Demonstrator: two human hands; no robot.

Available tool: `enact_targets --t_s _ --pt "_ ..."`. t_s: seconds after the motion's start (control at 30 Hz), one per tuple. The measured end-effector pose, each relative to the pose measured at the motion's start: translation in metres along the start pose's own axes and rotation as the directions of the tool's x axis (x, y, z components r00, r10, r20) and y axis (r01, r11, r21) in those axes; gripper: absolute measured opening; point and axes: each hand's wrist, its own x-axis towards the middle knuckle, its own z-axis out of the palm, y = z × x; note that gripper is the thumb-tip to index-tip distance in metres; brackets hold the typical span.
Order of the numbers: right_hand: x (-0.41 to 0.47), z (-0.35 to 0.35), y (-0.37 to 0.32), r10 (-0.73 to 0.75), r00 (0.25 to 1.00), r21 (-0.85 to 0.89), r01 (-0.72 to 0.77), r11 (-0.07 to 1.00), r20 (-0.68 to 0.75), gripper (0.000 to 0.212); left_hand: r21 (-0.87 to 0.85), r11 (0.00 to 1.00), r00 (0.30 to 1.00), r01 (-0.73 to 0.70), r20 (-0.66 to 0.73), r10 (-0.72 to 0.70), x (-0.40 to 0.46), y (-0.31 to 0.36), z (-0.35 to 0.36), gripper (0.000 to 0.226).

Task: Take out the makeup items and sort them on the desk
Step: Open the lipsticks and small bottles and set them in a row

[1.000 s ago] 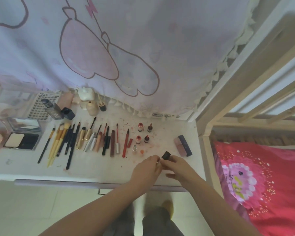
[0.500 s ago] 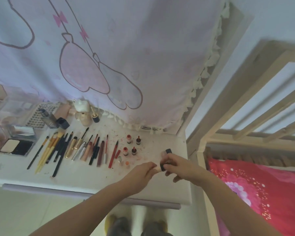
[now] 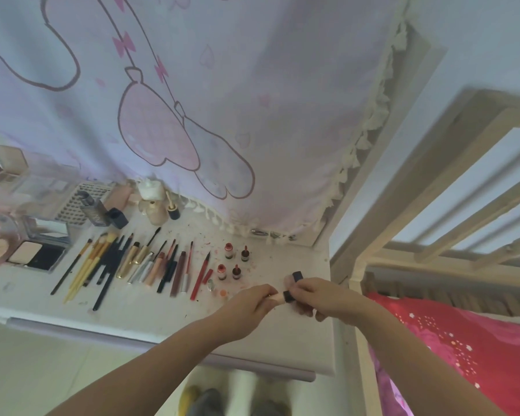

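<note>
My left hand (image 3: 252,301) pinches the pale pink end of a small lipstick-like tube (image 3: 279,297) above the right part of the white desk (image 3: 162,313). My right hand (image 3: 318,295) grips the tube's black cap (image 3: 288,296). Just above my right fingers a pink and navy block (image 3: 296,277) shows, partly hidden; whether it lies on the desk I cannot tell. To the left lie a row of brushes and pencils (image 3: 102,265) and several small red and dark bottles (image 3: 228,251).
Powder compacts (image 3: 36,255) and foundation bottles (image 3: 96,208) stand at the desk's left and back. A pink cartoon curtain (image 3: 222,115) hangs behind the desk. A wooden bed frame (image 3: 433,181) with red bedding (image 3: 463,340) borders the desk's right edge.
The view has tipped upward and leftward. Both hands stay together on the small tube, and its pale body now shows between my left fingers and the black cap.
</note>
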Motion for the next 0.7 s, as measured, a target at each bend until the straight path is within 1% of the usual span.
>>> enact_targets --t_s 0.03,0.07,0.13,0.2,0.23,0.3,0.37,0.43,0.47,0.53,0.6,0.63,0.67,0.7 --pt "0.0 -0.002 0.0 -0.025 1.0 0.036 0.024 0.999 0.009 0.015 -0.002 1.0 1.0 0.004 0.004 -0.004 0.0 0.0 -0.001 0.022" --pt "-0.001 -0.004 0.0 -0.035 0.999 0.079 0.034 0.996 0.014 0.011 -0.004 1.0 1.0 0.009 0.011 -0.009 0.001 -0.001 -0.002 0.022" --pt "-0.002 -0.005 -0.003 -0.007 1.0 0.107 0.005 0.994 0.014 0.022 -0.007 1.0 0.999 0.014 0.031 -0.014 0.0 -0.002 -0.004 0.022" --pt "0.001 -0.004 -0.005 0.031 0.999 0.044 -0.032 0.999 0.018 0.037 -0.012 1.0 0.998 0.024 0.058 -0.023 -0.001 -0.001 -0.003 0.023" --pt "0.003 -0.004 -0.005 0.021 0.999 -0.003 -0.02 1.0 0.024 0.037 -0.015 0.999 0.996 0.038 0.079 -0.036 -0.001 -0.001 -0.003 0.023" --pt "0.004 -0.006 -0.002 -0.03 0.999 -0.082 0.033 0.996 0.042 0.024 -0.043 0.995 0.985 0.092 0.153 -0.084 -0.001 -0.002 -0.003 0.026" --pt "0.001 -0.015 0.003 -0.047 0.999 -0.095 0.05 0.994 0.025 0.009 -0.161 0.97 0.957 0.185 0.254 -0.14 -0.004 -0.006 -0.007 0.029" --pt "0.0 -0.026 0.009 -0.027 0.999 -0.05 0.026 0.998 -0.023 0.01 -0.304 0.915 0.939 0.264 0.296 -0.173 -0.008 -0.012 -0.01 0.028" --pt "0.002 -0.03 0.012 -0.002 0.998 0.0 0.002 1.0 -0.056 0.011 -0.335 0.9 0.941 0.278 0.282 -0.185 -0.009 -0.013 -0.011 0.027" --pt "0.007 -0.034 0.018 0.041 0.993 0.156 -0.023 0.987 -0.111 0.014 -0.361 0.887 0.952 0.289 0.207 -0.225 -0.007 -0.014 -0.006 0.027" --pt "0.015 -0.031 0.021 0.033 0.99 0.316 0.013 0.949 -0.139 0.019 -0.404 0.863 0.952 0.304 0.087 -0.294 0.004 -0.013 0.004 0.027" --pt "0.02 -0.025 0.022 0.016 0.987 0.369 0.044 0.929 -0.159 0.021 -0.409 0.859 0.943 0.308 0.012 -0.333 0.011 -0.013 0.01 0.027" --pt "0.027 -0.019 0.023 -0.003 0.98 0.378 0.08 0.923 -0.2 0.022 -0.383 0.873 0.929 0.304 -0.083 -0.36 0.019 -0.015 0.015 0.026" --pt "0.035 -0.013 0.024 -0.019 0.964 0.342 0.112 0.933 -0.263 0.022 -0.327 0.895 0.908 0.303 -0.186 -0.375 0.026 -0.016 0.02 0.025"
